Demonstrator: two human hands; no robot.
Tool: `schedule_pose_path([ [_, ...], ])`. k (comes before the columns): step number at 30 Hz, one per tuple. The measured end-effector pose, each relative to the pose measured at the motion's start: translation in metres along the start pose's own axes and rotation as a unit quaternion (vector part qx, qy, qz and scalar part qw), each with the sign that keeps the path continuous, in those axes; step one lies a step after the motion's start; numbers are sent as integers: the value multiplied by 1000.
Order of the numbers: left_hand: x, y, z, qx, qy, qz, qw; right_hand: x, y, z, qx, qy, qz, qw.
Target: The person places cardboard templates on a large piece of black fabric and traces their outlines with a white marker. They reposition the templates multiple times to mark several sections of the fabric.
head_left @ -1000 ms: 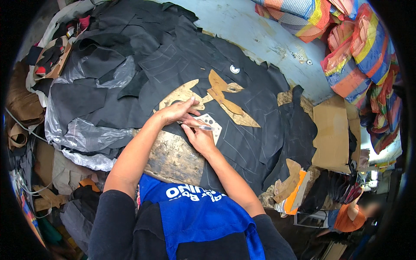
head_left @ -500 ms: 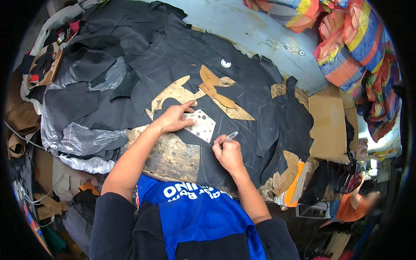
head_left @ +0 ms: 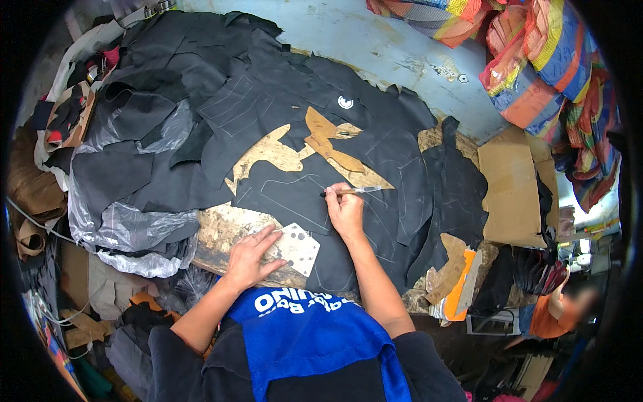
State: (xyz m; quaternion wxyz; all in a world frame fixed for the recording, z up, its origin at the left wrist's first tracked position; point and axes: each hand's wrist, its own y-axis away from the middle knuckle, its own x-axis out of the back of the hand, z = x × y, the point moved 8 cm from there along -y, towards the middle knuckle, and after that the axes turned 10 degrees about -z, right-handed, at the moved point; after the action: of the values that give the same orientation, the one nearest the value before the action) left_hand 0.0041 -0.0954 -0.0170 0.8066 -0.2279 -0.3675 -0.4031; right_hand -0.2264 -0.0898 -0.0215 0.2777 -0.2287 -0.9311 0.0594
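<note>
My right hand (head_left: 346,213) is closed around a slim pen (head_left: 365,190), its dark end pointing left over a black sheet of leather or similar material (head_left: 295,204). Thin pale outlines are drawn on that sheet, one just left of the pen. Nearer to me, my left hand (head_left: 248,260) grips the left side of a white angular template (head_left: 301,249) with dark dots on it. The template lies over the boundary of the black sheet and a worn wooden board (head_left: 221,231).
Brown card templates (head_left: 328,142) lie beyond my hands, beside a white ring-shaped roll (head_left: 345,102). Black pieces and clear plastic (head_left: 107,221) heap up at left. A cardboard box (head_left: 512,187) and colourful striped sacks (head_left: 536,74) stand right. A person in orange (head_left: 549,315) is far right.
My left hand has drawn the template toward me, uncovering a pale outline on the black sheet. My right hand has moved up and away from me with the pen, now lying flatter.
</note>
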Motion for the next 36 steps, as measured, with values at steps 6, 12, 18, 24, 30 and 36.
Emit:
schedule_pose_path([
  [6, 7, -9, 6, 14, 17, 2, 1000, 1, -1, 5, -16, -10, 15, 1000],
  [12, 21, 3, 10, 30, 92, 70, 993, 9, -1, -7, 24, -30, 33, 999],
  [18, 18, 22, 5, -10, 61, 114, 992, 4, 22, -7, -86, -52, -75, 992],
  [24, 2, 38, 14, -38, 74, 139, 987, -24, 106, -42, -121, -145, -221, 957],
  [30, 9, 27, 44, -158, 76, 158, 972, 5, 115, -51, -92, -52, -186, 977],
  [36, 7, -12, 52, -138, 55, 150, 977, 28, 140, -21, -189, -386, -115, 895],
])
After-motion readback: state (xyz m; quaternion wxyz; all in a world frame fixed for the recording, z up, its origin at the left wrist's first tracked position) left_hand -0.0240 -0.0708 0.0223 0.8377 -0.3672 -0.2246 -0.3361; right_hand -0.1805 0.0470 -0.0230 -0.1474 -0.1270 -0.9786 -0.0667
